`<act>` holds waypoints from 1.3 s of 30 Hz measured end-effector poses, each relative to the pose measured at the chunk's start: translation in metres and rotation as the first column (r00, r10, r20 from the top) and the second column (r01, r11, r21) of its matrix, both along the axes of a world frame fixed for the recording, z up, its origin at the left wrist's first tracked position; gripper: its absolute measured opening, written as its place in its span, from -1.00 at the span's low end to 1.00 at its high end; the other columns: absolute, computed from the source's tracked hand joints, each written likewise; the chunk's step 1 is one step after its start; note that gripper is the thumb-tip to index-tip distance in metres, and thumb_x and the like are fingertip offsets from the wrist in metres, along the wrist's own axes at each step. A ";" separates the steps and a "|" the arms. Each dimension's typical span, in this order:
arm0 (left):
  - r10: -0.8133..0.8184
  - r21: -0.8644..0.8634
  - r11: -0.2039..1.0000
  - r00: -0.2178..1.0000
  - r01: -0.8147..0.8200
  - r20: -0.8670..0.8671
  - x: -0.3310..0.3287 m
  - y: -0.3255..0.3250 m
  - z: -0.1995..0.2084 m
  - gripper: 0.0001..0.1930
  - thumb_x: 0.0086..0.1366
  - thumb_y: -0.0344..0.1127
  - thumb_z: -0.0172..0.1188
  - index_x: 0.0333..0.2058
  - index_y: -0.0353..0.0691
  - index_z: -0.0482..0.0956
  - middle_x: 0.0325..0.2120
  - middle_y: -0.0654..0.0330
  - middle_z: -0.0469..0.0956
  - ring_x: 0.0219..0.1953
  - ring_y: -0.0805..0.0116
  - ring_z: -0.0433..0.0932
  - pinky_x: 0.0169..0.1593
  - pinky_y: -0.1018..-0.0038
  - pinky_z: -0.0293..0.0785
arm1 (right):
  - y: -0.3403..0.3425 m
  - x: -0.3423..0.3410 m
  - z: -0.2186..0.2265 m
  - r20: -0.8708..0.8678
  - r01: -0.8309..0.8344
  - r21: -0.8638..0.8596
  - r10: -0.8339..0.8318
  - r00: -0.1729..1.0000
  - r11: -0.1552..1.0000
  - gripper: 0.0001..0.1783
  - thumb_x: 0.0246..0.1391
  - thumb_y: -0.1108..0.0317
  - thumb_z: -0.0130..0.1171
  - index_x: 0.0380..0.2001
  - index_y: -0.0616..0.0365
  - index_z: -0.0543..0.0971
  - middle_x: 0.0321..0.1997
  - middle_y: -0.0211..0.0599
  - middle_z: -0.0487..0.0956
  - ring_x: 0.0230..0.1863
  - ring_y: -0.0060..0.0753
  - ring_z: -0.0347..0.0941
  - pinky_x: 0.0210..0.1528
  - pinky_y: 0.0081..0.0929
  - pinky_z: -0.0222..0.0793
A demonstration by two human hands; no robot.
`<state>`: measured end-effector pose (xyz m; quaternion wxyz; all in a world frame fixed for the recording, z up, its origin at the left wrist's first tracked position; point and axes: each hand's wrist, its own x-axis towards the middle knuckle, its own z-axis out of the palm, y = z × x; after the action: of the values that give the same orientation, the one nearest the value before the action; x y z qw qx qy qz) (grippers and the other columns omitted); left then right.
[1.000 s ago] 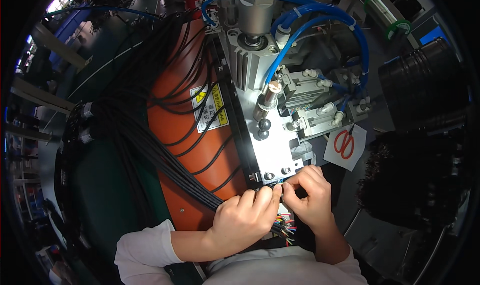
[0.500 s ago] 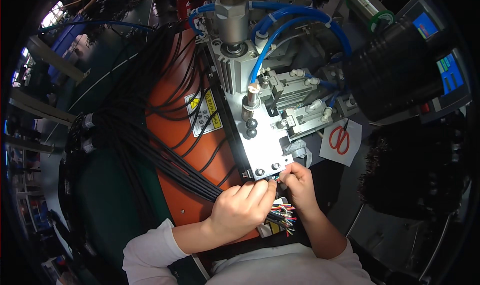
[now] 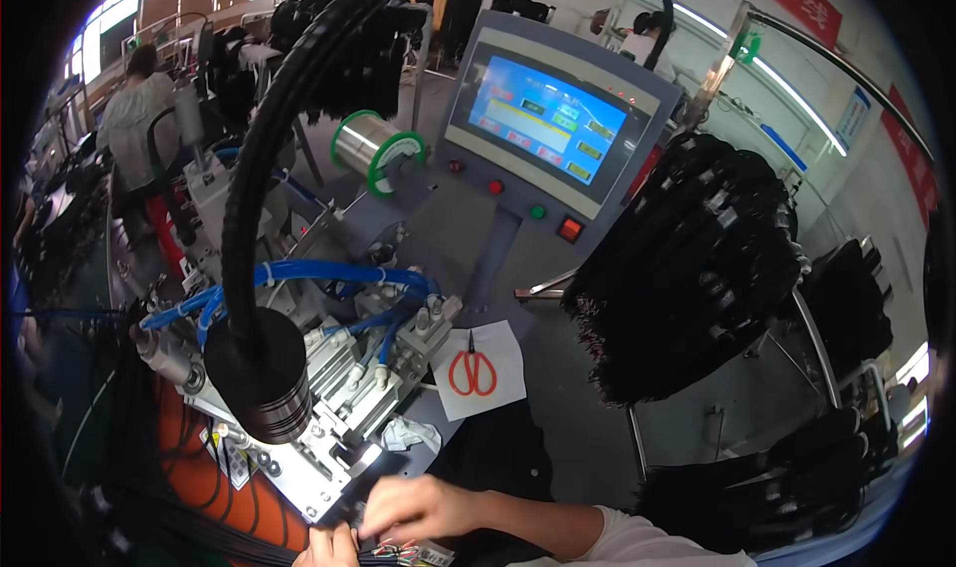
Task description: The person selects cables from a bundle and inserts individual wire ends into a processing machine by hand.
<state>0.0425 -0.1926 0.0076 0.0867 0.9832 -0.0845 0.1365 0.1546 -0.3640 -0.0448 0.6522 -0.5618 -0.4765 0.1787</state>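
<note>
At the lower edge, my left hand (image 3: 327, 548) is closed, fingertips together, beside the front corner of the machine's bright metal plate (image 3: 307, 475). Black cables (image 3: 261, 550) run in from the left to this hand; the exact grip is cut off by the picture's edge. Stripped multicoloured wire ends (image 3: 396, 550) stick out to its right. Just above those wires, my right hand (image 3: 418, 507) has its fingers curled in, close to the left fingertips. Whatever lies in its fingers is hidden.
Red-handled scissors (image 3: 472, 372) lie on white paper beside crumpled tissue (image 3: 410, 434). A black lamp (image 3: 261, 378) hangs over the machine. Behind stand a solder wire spool (image 3: 378, 153) and a touchscreen panel (image 3: 550, 119). Black cable bundles (image 3: 697, 268) hang at right. Another person (image 3: 144, 129) is at far left.
The head view has swung up and to the right, so both hands now sit lower in the picture. My right hand has drawn back a little from the plate's corner, its fingers more curled.
</note>
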 end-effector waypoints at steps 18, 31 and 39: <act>-0.203 -0.359 0.875 0.919 0.326 0.340 0.013 0.007 0.019 -0.72 -0.01 -0.65 0.12 -0.25 -0.46 0.59 -0.48 -0.03 0.57 -0.49 0.09 0.56 -0.39 0.35 0.51 | 0.019 -0.034 0.018 -0.351 0.355 0.148 -0.287 0.891 0.923 -0.78 -0.07 0.51 0.33 -0.30 0.22 0.55 -0.30 -0.28 0.54 -0.16 -0.32 0.50 -0.10 -0.44 0.41; -0.168 -0.214 0.942 0.917 0.258 0.363 0.016 0.013 -0.017 -0.75 0.02 -0.37 0.21 -0.27 -0.31 0.57 -0.51 0.29 0.46 -0.57 0.45 0.45 -0.58 0.58 0.31 | 0.024 -0.018 0.026 -0.431 0.334 -0.014 -0.307 0.849 0.942 -0.84 -0.19 0.60 0.36 -0.44 0.33 0.62 -0.40 -0.23 0.57 -0.32 -0.42 0.50 -0.24 -0.54 0.40; -0.151 -0.144 0.968 0.935 0.206 0.321 0.012 0.011 -0.013 -0.76 -0.05 -0.45 0.29 -0.32 -0.31 0.60 -0.57 0.31 0.38 -0.63 0.49 0.35 -0.64 0.58 0.20 | 0.027 -0.022 0.026 0.340 0.621 0.011 -0.587 0.734 0.783 -0.77 -0.30 0.55 0.43 -0.53 0.15 0.55 -0.54 -0.37 0.50 -0.47 -0.39 0.40 -0.37 -0.48 0.27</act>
<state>0.0543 -0.1814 -0.0050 0.1707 0.9266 -0.1738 0.2865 0.1327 -0.3365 -0.0187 0.5570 -0.7404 -0.3587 -0.1137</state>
